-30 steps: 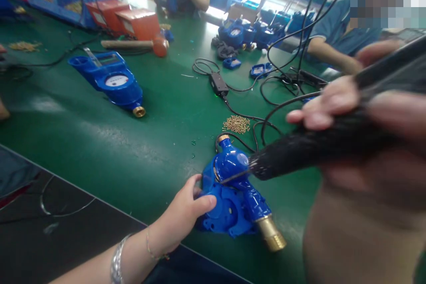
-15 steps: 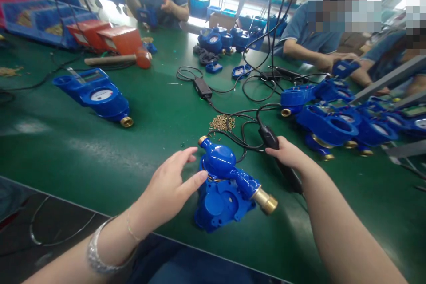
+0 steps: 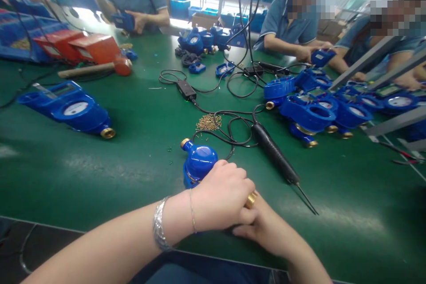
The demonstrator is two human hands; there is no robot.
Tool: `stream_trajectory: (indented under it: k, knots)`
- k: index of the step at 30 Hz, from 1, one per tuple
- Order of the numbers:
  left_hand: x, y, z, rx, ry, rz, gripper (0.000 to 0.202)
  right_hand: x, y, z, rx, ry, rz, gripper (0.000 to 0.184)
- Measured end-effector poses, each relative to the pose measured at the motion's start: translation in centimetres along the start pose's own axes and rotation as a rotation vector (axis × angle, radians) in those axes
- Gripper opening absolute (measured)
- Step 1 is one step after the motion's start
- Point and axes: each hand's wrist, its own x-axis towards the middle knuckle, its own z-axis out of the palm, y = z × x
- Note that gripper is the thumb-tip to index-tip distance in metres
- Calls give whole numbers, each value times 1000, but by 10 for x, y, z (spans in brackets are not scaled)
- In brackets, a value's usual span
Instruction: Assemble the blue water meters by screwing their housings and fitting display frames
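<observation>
Screwdriver [image 3: 275, 152]: now laid down.
Meter [image 3: 201, 159]: clasped, partly hidden by our left hand [image 3: 228, 194].
Right hand [image 3: 268, 226]: grip we cannot tell.

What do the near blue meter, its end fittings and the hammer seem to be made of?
Meter body: perhaps painted metal; smooth, glossy blue with bright reflections. End fittings: probably brass, from their golden, metallic shine. Hammer: likely wooden handle, dull tan; orange head, material unclear.

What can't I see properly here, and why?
- Head view, near blue meter: partly behind the left hand.
- Head view, right hand: fingers mostly behind the left hand.
- Head view, white dial at left: markings too small and blurred.
- Head view, blue bin: cut off by the left edge.
</observation>
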Motion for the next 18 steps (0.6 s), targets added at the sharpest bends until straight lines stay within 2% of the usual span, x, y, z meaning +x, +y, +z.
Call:
stream_trajectory:
  k: [2, 4, 7, 11, 13, 18]
  knots:
    - [-5, 0, -3, -34, -7, -36, 25, 7, -3, 20, 249, 44, -60, 59]
    - [-13, -1, -8, -103, -6, -67, 21, 16, -6, 32, 441, 70, -81, 52]
    - [-30, -9, -17, -281, 58, -63, 16, 27, -9, 40, 569, 75, -94, 56]
    - [-55, -27, -28, -628, 234, -105, 15, 33, -16, 38, 927, 142, -27, 77]
    - [-63, -35, -30, -769, 306, -168, 14, 33, -23, 32, 1097, 181, 43, 73]
    - [-70, -37, -28, -889, 384, -230, 13, 33, -37, 18, 1168, 208, 119, 66]
